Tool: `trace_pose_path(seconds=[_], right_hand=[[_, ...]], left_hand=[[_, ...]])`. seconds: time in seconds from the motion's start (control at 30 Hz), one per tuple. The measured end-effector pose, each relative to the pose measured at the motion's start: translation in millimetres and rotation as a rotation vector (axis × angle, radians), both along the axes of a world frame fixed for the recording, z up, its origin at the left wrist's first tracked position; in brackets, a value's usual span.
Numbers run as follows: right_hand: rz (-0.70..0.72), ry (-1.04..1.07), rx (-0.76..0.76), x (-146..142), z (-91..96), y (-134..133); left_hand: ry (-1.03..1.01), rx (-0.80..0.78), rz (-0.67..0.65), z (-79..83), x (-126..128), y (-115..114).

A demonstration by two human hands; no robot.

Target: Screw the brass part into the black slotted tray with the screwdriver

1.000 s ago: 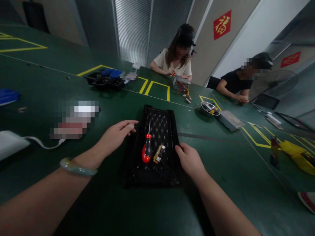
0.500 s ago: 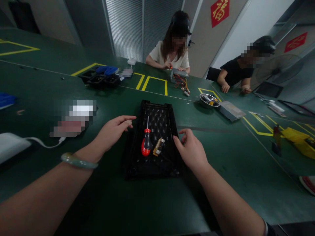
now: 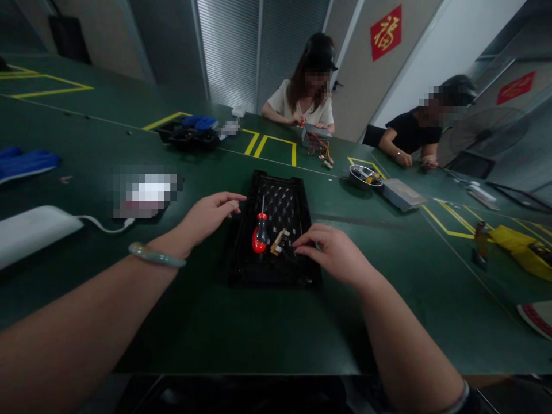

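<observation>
A black plastic panel [image 3: 241, 267] with a perforated mesh middle lies lengthwise on the green table. On it rest a red and black screwdriver [image 3: 260, 234], its shaft pointing away from me, and a small tan circuit board [image 3: 280, 242] with pale connectors. My left hand [image 3: 211, 215] is open beside the panel's left edge, fingers stretched toward it and holding nothing. Reaching over the right edge, my right hand [image 3: 330, 253] has thumb and fingertips pinched just right of the board, on what looks like its thin black cable; the dark background makes the grip hard to see.
To the left are a pixelated phone-like object [image 3: 149, 192], a white device [image 3: 38, 233] with a cord, and blue gloves [image 3: 28, 164]. Farther off are a metal bowl [image 3: 365, 177] and a grey metal plate [image 3: 401, 194]. Two people sit across the table, one handling a wired metal box [image 3: 317, 138].
My right hand has moved inward over the panel's right edge to the circuit board, its fingers closing together. The left hand stays beside the panel. The camera view has shifted slightly.
</observation>
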State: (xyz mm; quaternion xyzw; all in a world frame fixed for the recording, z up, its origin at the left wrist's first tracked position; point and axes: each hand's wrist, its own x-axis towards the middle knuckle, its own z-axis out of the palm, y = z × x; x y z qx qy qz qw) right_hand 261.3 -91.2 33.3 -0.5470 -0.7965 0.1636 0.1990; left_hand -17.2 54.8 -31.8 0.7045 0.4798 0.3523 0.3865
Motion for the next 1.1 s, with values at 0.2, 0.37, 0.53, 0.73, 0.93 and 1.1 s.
trace_pose_path(seconds=[0.2, 0.37, 0.53, 0.73, 0.93, 1.1], right_hand=[[-0.082, -0.11, 0.145, -12, -19.8, 5], [-0.026, -0.106, 0.18, -14, -19.0, 2], [0.049, -0.124, 0.29, -24, -7.0, -7], [-0.055, -0.365, 0.243, -30, -5.1, 6], [0.137, -0.511, 0.279, -45, -5.1, 27], [0.378, -0.621, 0.306, -65, -1.2, 48]], left_hand=[[0.016, 0.113, -0.191, 10.7, 3, -9], [0.104, 0.267, -0.329, 13.7, 5, -19], [0.068, 0.353, -0.396, 15.7, 7, -22], [0.085, 0.323, -0.369, 14.7, 9, -18], [0.053, 0.317, -0.271, 15.3, 8, -15], [-0.006, 0.311, -0.238, 12.9, 6, -11]])
